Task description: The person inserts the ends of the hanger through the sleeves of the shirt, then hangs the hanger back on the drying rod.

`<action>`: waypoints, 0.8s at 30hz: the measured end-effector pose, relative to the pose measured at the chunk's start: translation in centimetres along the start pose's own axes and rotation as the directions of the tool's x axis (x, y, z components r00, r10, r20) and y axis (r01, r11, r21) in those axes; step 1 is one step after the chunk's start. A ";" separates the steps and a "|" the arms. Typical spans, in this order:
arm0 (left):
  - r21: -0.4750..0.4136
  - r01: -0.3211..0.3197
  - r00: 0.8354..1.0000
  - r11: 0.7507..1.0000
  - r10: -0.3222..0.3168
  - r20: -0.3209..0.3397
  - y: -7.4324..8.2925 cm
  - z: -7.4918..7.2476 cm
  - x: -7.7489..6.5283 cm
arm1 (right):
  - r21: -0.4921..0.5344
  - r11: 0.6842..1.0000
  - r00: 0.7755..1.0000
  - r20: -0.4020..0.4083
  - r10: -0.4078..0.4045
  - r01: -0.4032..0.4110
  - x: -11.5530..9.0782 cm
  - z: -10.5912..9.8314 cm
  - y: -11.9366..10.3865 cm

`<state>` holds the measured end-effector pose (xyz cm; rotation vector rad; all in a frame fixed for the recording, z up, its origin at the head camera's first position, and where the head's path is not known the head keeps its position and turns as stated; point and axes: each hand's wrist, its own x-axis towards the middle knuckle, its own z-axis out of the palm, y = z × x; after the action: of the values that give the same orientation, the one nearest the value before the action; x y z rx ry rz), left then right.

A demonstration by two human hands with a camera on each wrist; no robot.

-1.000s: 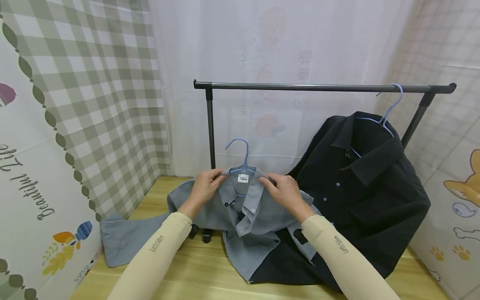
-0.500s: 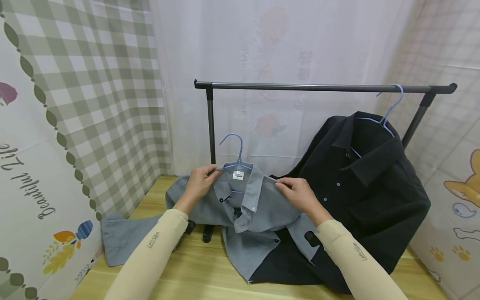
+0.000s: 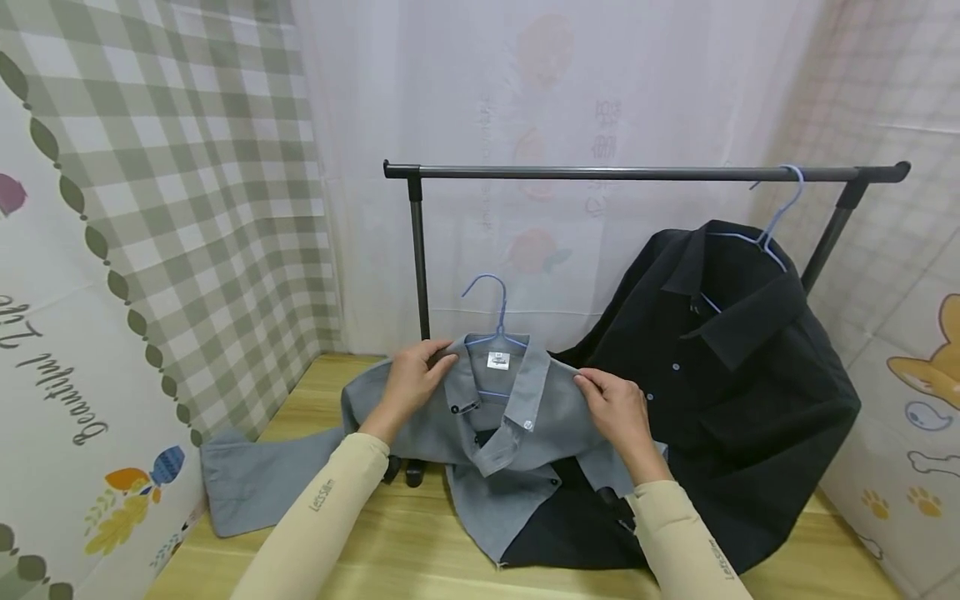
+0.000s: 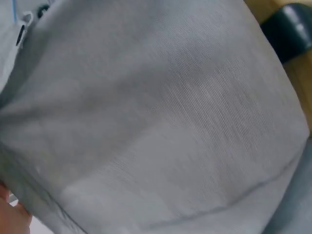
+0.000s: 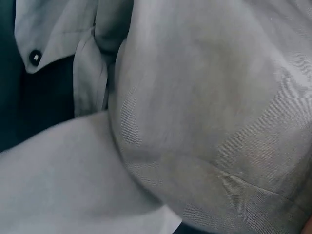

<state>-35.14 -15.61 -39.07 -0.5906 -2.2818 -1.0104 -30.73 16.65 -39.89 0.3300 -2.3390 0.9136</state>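
Observation:
A grey shirt point(image 3: 555, 417) sits on a blue hanger point(image 3: 501, 308), whose hook rises bare above the collar. My left hand point(image 3: 408, 383) pinches the shirt beside the collar on the left. On the other side, my right hand point(image 3: 617, 408) pinches the cloth along the right shoulder. The collar lies spread between the hands, with a white label inside its neck. Grey cloth point(image 4: 161, 117) fills most of the left wrist view, and a bit of the hand point(image 4: 12, 214) shows at its lower left edge. In the right wrist view the shirt's cloth point(image 5: 209, 122) covers nearly everything.
Behind stands a dark metal rack with a horizontal bar point(image 3: 570, 173). A black shirt point(image 3: 735, 400) hangs from its right end on a blue hanger point(image 3: 783, 208), its lower part spread on the wooden table point(image 3: 420, 533). One grey sleeve point(image 3: 262, 479) stretches left across the table.
My right hand has slid outward from the collar along the right shoulder, still pinching the cloth. The collar and hanger shifted slightly left, then back right. My left hand stays by the collar.

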 end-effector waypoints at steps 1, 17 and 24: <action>0.019 -0.018 1.000 1.000 0.018 -0.007 -0.1 0.0 -0.1 | 0.003 1.000 1.000 -0.014 0.009 -0.009 -0.2 -0.2 0.2; 0.105 0.040 0.990 0.994 -0.026 -0.136 -1.7 -0.5 -0.6 | 0.000 0.985 0.967 -0.193 0.167 -0.170 -0.8 -3.2 2.1; 0.119 0.162 0.987 0.980 -0.161 -0.016 -2.7 0.0 -1.6 | 0.050 0.961 0.931 -0.240 0.276 -0.272 -0.7 -3.9 2.0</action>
<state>-35.58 -17.56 -41.50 -0.3562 -2.3959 -0.9401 -29.28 20.76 -39.09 -0.1057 -2.1796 1.0396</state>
